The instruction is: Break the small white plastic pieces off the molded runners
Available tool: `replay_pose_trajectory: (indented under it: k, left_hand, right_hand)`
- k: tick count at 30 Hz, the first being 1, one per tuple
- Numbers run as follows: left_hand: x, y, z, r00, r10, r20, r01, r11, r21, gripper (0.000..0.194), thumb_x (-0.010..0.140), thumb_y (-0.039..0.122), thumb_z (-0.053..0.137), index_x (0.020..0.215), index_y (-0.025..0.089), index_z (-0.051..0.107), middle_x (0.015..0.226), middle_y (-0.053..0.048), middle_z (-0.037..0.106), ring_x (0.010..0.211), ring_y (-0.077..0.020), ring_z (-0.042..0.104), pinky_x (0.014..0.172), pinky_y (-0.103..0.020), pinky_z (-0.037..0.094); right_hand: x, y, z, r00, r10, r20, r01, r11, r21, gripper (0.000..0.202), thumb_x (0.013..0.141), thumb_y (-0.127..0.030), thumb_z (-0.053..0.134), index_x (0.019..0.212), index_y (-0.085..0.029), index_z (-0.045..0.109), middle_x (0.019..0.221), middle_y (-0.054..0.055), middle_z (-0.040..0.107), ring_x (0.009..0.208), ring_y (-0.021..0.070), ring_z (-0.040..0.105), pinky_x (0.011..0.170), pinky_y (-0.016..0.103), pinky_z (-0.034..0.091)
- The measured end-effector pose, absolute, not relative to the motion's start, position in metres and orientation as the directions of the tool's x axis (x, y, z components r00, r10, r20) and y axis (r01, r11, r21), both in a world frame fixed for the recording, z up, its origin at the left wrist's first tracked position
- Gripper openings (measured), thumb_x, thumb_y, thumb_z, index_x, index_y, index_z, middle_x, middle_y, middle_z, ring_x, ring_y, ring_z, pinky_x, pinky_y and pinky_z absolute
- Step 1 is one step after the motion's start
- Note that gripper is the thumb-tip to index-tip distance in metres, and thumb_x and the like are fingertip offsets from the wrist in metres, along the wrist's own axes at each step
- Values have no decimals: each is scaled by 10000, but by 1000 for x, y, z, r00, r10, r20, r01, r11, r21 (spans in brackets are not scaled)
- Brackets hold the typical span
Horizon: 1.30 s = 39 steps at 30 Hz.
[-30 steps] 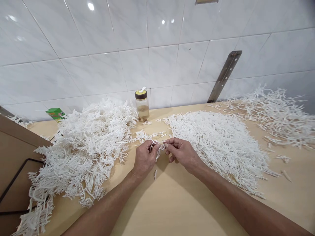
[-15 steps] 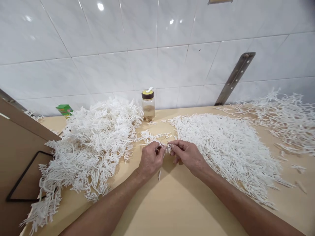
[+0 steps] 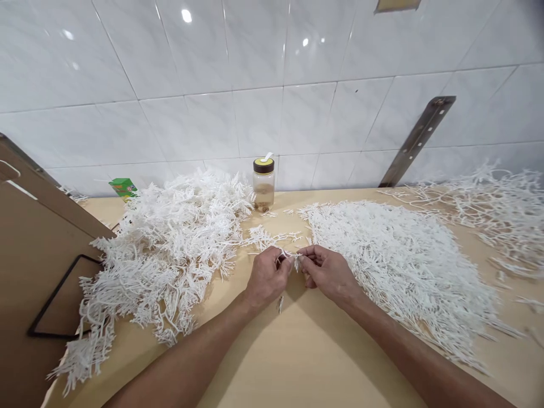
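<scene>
My left hand (image 3: 268, 276) pinches a small white branched strand (image 3: 296, 262) between thumb and forefinger. Close beside it on the right, my right hand (image 3: 329, 272) has its fingertips closed on the other side of the same strand. A large tangled heap of white strands (image 3: 170, 249) lies left of my hands. To the right, a flatter pile of short white pieces (image 3: 395, 260) spreads over the table. A few loose pieces (image 3: 263, 237) lie just beyond my left hand, and a small one (image 3: 280, 305) lies below the hands.
A jar with a dark and yellow lid (image 3: 264, 184) stands near the tiled wall. At far left are a brown panel (image 3: 38, 255) and a green box (image 3: 123, 188). Long white strands (image 3: 501, 209) lie at far right. A metal bracket (image 3: 419, 139) leans at the wall.
The view has shifted slightly, so the scene sits further right in the picture. Both hands stay close together on the strand; my right fingers have moved slightly.
</scene>
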<state>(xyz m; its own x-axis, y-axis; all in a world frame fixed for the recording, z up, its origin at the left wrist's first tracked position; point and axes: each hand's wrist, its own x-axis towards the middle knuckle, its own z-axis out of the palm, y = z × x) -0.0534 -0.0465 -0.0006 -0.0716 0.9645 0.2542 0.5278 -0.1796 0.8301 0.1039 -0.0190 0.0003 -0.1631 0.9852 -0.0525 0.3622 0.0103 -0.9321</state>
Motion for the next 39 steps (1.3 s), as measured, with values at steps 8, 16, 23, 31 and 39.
replay_pose_trajectory:
  k: [8,16,23,31,39]
  left_hand:
    - [-50,-43,-4,-68,995,74,243,-55,968,267,803,391,590,665,164,576,589,15,535,559,-118,466,541,-237,362]
    - [-49,-46,1,-101,991,86,308,-51,950,268,784,366,590,609,177,516,551,31,482,541,-110,427,528,-234,331]
    - [-46,-48,4,-145,984,106,313,-56,948,272,766,366,591,593,187,481,537,41,445,533,-105,385,518,-233,312]
    - [-50,-43,-2,-146,986,76,222,-42,974,298,772,431,614,639,171,553,556,36,483,538,-106,423,527,-230,338]
    - [-49,-43,-1,-195,975,104,225,-58,973,258,762,401,616,648,174,572,560,36,509,543,-112,443,538,-230,351]
  right_hand:
    - [101,-19,2,-210,973,-94,345,-16,-939,150,821,-319,547,823,-196,633,645,-34,614,425,126,610,441,236,492]
    - [103,-22,-2,-218,947,236,603,320,-731,135,838,-274,507,778,-196,600,640,2,625,526,151,590,533,257,442]
    - [97,-17,-12,-200,823,532,745,481,-463,120,823,-169,443,767,-182,548,711,56,607,642,178,556,585,279,398]
    - [106,-21,6,-205,939,275,567,343,-749,241,740,-173,507,927,-189,658,745,5,685,537,129,592,527,244,459]
    - [107,-22,14,-164,986,22,419,90,-904,215,804,-302,553,929,-178,675,678,-6,664,375,106,581,384,209,441]
